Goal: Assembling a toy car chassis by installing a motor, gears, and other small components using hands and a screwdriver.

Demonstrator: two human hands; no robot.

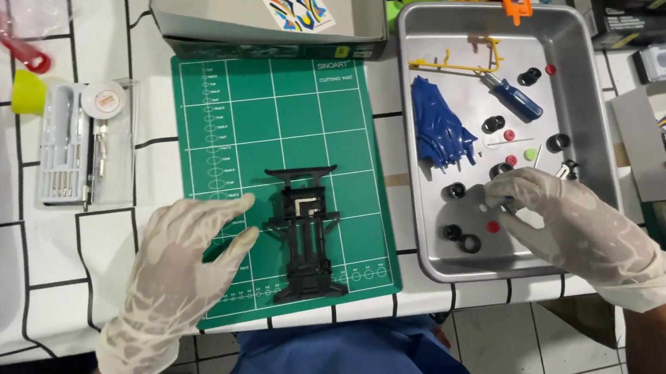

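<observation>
A black model-car chassis lies flat on a green cutting mat, in the mat's lower right part, long axis pointing away from the person. The left hand, gloved in thin white latex, rests palm down on the mat just beside the chassis; its fingers are spread and flat, the grip apart and holding nothing, with the fingertips at or very near the chassis edge. The right hand, likewise gloved, reaches into a metal tray to the right of the mat; its fingertips are pinched together over a small part (too small and too hidden to identify, so what the grip is clamped on cannot be told).

The tray holds one blue car body shell, one blue-handled screwdriver, one yellow parts frame, about eight small black wheels or tyres scattered singly, four small red round pieces and one light green round piece.

Behind the mat stands an open cardboard box containing one sheet of coloured stickers. Left of the mat lies one clear plastic tool case with small tools inside and a round white disc on top. The white worktop is marked with black grid lines. One small yellow-green cup stands beside the tool case.
</observation>
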